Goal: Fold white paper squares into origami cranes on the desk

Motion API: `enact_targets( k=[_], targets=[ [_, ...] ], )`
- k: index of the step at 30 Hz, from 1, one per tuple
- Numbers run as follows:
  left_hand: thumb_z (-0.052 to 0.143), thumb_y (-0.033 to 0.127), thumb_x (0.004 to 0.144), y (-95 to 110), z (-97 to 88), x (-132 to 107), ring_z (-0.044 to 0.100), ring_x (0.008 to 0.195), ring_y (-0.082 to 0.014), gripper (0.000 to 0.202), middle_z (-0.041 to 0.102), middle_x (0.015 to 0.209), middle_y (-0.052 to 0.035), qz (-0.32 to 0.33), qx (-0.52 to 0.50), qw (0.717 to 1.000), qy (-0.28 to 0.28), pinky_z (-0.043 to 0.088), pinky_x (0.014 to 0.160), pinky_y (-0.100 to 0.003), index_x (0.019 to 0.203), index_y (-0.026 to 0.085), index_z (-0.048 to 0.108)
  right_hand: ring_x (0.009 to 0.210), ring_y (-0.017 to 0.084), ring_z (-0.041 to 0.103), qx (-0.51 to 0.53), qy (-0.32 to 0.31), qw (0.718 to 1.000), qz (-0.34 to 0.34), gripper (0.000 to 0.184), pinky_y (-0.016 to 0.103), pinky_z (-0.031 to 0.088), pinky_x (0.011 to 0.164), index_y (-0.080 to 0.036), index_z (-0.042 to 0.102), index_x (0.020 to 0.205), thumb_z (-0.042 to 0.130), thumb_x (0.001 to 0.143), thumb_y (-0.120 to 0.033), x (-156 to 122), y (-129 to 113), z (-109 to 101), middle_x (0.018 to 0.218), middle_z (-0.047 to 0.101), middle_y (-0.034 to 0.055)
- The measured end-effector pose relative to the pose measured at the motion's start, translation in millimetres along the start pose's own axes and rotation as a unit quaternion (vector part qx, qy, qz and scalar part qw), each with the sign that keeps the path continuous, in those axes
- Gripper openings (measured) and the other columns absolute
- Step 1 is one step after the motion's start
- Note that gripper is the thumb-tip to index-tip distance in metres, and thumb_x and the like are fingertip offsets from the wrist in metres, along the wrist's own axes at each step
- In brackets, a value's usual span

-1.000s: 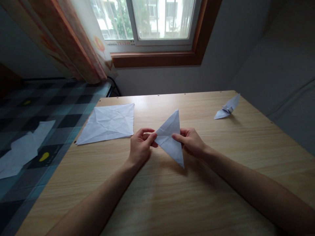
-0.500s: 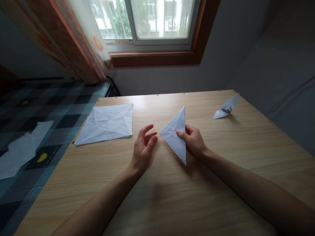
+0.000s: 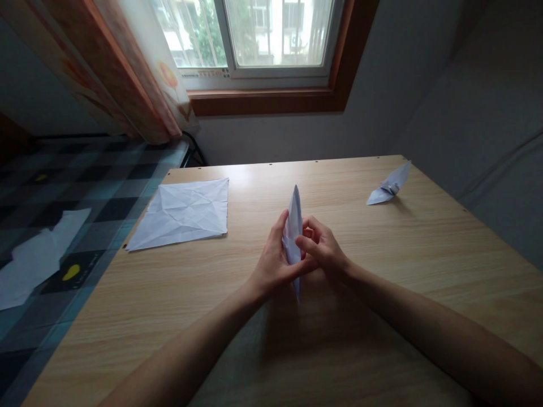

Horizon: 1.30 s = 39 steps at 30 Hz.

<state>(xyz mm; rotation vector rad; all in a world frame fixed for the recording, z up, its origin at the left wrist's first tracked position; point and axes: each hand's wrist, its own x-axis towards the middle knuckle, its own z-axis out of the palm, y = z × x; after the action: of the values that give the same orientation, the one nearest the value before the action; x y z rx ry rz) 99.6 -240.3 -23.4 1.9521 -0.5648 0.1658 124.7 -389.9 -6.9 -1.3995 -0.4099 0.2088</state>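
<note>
A folded sheet of white paper (image 3: 292,234) stands nearly edge-on above the middle of the table, its points up and down. My left hand (image 3: 275,257) is around its left side, thumb reaching across the near side and fingers behind the paper. My right hand (image 3: 324,249) pinches the right edge between thumb and curled fingers. Part of the paper's lower half is hidden by my left thumb.
A creased white sheet (image 3: 186,212) lies flat at the table's left. A folded paper figure (image 3: 388,186) rests at the back right of the wooden table (image 3: 190,339). More white paper (image 3: 38,260) lies on the checked bedcover (image 3: 97,169) to the left.
My left hand has moved right and taken hold of the folded paper. The paper has turned from showing its flat triangular face to nearly edge-on and shifted slightly left.
</note>
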Motion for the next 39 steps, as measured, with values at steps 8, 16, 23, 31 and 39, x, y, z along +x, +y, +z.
enact_targets(
  k=[8, 16, 23, 31, 39],
  targets=[
    [0.081, 0.031, 0.069, 0.5, -3.8, 2.5, 0.055, 0.122, -0.0319, 0.104, 0.048, 0.139, -0.0166, -0.064, -0.161, 0.985, 0.010, 0.048, 0.099, -0.049, 0.150, 0.026, 0.017, 0.077, 0.017, 0.063, 0.016, -0.018, 0.999, 0.028, 0.051, 0.026, 0.053, 0.055, -0.023, 0.048, 0.101, 0.081, 0.068, -0.044, 1.5, 8.5, -4.5, 0.100, 0.064, 0.0051],
    [0.081, 0.029, 0.068, 2.3, -5.3, 2.9, 0.056, 0.120, -0.0327, 0.105, 0.049, 0.138, -0.0177, -0.069, -0.187, 0.980, -0.003, 0.054, 0.091, -0.044, 0.150, 0.026, 0.017, 0.067, 0.017, 0.064, -0.002, -0.035, 0.999, 0.027, 0.062, 0.027, 0.053, 0.053, -0.025, 0.047, 0.116, 0.082, 0.068, -0.041, 1.8, 8.5, -7.6, 0.079, 0.063, -0.0018],
    [0.076, 0.040, 0.073, 2.7, -8.7, 3.9, 0.059, 0.117, -0.0311, 0.102, 0.051, 0.138, -0.0165, -0.050, -0.153, 0.987, -0.019, 0.054, 0.090, -0.044, 0.151, 0.028, 0.012, 0.068, 0.018, 0.064, 0.004, -0.048, 0.998, 0.038, 0.060, 0.028, 0.053, 0.055, -0.024, 0.047, 0.115, 0.080, 0.069, -0.043, 2.0, 7.0, -10.7, 0.078, 0.063, -0.0011],
    [0.082, 0.036, 0.067, -2.1, -6.4, 2.8, 0.054, 0.121, -0.0330, 0.101, 0.050, 0.137, -0.0155, -0.072, -0.190, 0.979, 0.010, 0.047, 0.099, -0.051, 0.148, 0.025, 0.023, 0.074, 0.017, 0.061, -0.055, 0.027, 0.997, -0.038, 0.039, 0.030, 0.051, 0.063, -0.020, 0.050, 0.107, 0.064, 0.071, -0.029, 2.9, 5.9, -7.5, 0.097, 0.065, 0.0048],
    [0.082, 0.046, 0.065, -5.1, -2.6, -2.7, 0.042, 0.130, -0.0367, 0.101, 0.038, 0.144, -0.0145, 0.004, -0.012, 1.000, 0.023, 0.036, 0.108, -0.057, 0.147, 0.029, 0.025, 0.060, 0.015, 0.056, -0.287, 0.175, 0.942, -0.016, 0.021, 0.024, 0.041, 0.052, -0.021, 0.055, 0.087, 0.066, 0.070, -0.025, -1.0, -6.9, 1.5, 0.072, 0.062, -0.0020]
  ],
)
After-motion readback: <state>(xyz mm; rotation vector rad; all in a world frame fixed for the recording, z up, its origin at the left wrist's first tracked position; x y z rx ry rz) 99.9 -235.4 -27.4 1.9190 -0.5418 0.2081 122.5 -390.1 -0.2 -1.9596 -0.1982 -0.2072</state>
